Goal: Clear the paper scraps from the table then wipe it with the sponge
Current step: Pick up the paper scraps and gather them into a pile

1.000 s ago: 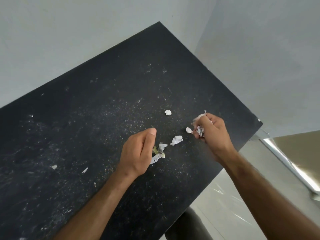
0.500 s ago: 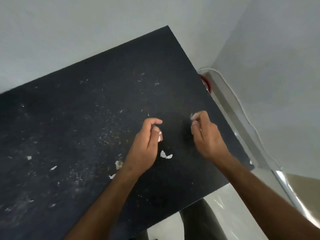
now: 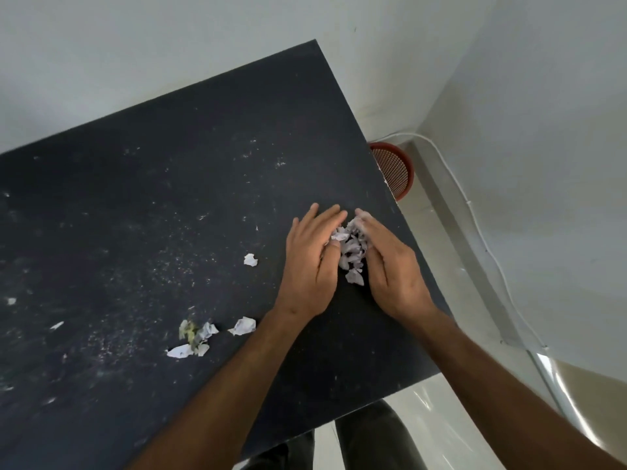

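Observation:
A heap of white paper scraps [image 3: 353, 254] lies on the black table [image 3: 163, 205] near its right edge. My left hand [image 3: 310, 266] and my right hand [image 3: 390, 269] cup the heap from either side, fingers spread and pressed against it. One loose scrap [image 3: 250, 259] lies left of my left hand. Another scrap [image 3: 243, 326] and a small cluster with a yellowish piece [image 3: 193, 337] lie nearer the front edge. Tiny flecks and dust dot the left half of the table. No sponge is in view.
A red mesh waste basket [image 3: 395, 171] stands on the floor just beyond the table's right edge, by the wall corner. A white cable [image 3: 475, 212] runs along the right wall. My dark trouser legs [image 3: 366, 439] show below the front edge.
Both hands have come together around a heap of scraps near the right edge. Before, they were apart, each pinching small pieces. The view has shifted so the red basket shows fully.

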Available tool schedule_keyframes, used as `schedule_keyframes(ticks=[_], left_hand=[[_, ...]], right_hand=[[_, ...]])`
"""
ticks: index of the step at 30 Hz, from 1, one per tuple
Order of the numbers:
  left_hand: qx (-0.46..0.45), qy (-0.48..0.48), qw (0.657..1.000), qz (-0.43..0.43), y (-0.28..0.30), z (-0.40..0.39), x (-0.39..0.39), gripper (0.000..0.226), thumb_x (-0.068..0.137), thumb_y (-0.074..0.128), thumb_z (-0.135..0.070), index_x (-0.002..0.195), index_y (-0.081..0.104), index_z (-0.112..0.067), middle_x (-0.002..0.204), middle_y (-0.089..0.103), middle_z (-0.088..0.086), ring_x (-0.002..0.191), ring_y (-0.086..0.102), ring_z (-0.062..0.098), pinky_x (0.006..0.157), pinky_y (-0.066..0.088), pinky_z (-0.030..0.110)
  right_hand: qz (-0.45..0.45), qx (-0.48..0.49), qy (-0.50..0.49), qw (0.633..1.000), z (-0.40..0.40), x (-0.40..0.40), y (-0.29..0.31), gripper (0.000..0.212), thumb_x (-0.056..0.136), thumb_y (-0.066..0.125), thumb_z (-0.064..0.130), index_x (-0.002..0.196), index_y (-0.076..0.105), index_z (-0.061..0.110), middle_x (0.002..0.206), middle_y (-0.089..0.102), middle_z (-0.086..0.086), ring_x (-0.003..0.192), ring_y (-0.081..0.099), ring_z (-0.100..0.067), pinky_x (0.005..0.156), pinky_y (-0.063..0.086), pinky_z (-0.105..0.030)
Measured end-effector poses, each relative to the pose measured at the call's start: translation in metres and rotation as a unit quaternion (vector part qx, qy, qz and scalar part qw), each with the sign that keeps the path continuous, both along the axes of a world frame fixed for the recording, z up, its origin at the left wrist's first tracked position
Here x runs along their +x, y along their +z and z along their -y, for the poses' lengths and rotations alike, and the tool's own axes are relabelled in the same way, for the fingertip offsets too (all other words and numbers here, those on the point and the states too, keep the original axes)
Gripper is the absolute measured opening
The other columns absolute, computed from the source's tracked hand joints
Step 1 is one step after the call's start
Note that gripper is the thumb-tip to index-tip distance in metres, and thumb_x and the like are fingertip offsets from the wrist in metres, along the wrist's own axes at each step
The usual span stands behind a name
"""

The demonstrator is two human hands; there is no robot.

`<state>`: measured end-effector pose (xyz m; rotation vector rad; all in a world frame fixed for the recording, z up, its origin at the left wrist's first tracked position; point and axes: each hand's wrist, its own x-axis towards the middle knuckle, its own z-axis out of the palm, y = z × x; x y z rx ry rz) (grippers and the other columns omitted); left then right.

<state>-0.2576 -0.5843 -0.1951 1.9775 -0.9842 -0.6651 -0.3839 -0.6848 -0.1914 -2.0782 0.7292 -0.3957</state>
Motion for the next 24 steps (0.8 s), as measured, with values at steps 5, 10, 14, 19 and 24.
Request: schedule_keyframes(ticks=[5,10,14,19,24], left_hand=[[-0.006,0.005,0.994,0.108,0.012,0.006,0.013,0.030,0.093,0.066,-0.028,0.122,0.071,-0.026,0.124,0.065,-0.014,0.125,0.050,0.010,0.110,0.033,0.042],[-0.006,-0.045,0.978,0.202,0.024,0.019,0.027,0.029,0.093,0.067,-0.038,0.121,0.071,-0.033,0.110,0.070,-0.017,0.112,0.055,0.011,0.095,0.032,0.036],[-0.011,-0.091,0.979,0.184,0.036,0.026,0.035,0.035,0.093,0.067,-0.035,0.128,0.068,-0.032,0.116,0.068,-0.017,0.114,0.051,0.010,0.095,0.035,0.037],[-0.007,-0.134,0.991,0.013,0.049,0.028,0.048,0.035,0.092,0.066,-0.018,0.122,0.070,-0.036,0.108,0.066,-0.023,0.107,0.054,0.003,0.092,0.039,0.018],[0.022,-0.130,0.991,-0.031,0.054,0.033,0.054,0.016,0.095,0.069,-0.023,0.101,0.074,-0.037,0.087,0.064,-0.026,0.092,0.055,0.003,0.083,0.042,0.021]], right_hand=[[0.025,-0.010,-0.010,1.000,0.011,0.005,0.004,0.029,0.102,0.053,0.003,0.129,0.064,0.002,0.139,0.061,-0.010,0.134,0.054,-0.016,0.109,0.047,-0.040],[0.060,-0.006,-0.040,0.997,0.015,0.012,0.010,0.021,0.101,0.057,0.010,0.115,0.072,0.009,0.126,0.066,-0.002,0.123,0.058,-0.015,0.103,0.048,-0.040],[0.074,0.043,-0.054,0.995,0.019,0.017,0.018,0.014,0.099,0.059,0.010,0.102,0.072,0.014,0.114,0.062,0.006,0.114,0.057,-0.017,0.098,0.046,-0.044],[0.074,0.090,-0.018,0.993,0.028,0.016,0.023,0.014,0.099,0.053,0.016,0.094,0.066,0.012,0.105,0.058,0.000,0.107,0.054,-0.021,0.095,0.044,-0.043],[0.060,0.131,-0.008,0.990,0.031,0.016,0.027,0.017,0.099,0.052,0.020,0.091,0.064,0.011,0.099,0.058,-0.004,0.098,0.054,-0.023,0.087,0.045,-0.034]])
